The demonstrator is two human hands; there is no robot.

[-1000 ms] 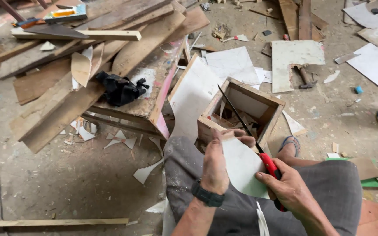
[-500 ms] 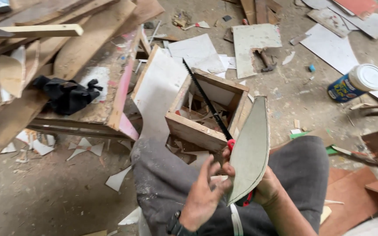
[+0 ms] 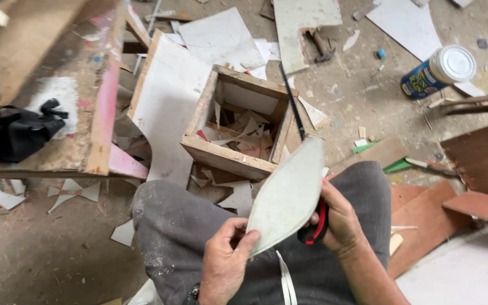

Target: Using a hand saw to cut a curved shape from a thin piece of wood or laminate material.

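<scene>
A pale leaf-shaped panel [image 3: 287,197] is pinched at its lower end by the left hand [image 3: 225,265]; a saw [image 3: 312,169] is gripped by the right hand [image 3: 339,217], beyond them a wooden box [image 3: 227,155].

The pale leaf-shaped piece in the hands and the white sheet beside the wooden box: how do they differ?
The leaf-shaped piece is curved and pointed; the white sheet is larger, mostly straight-edged. The piece is held up by the left hand and right hand; the sheet lies on the floor. Both are thin and pale.
</scene>
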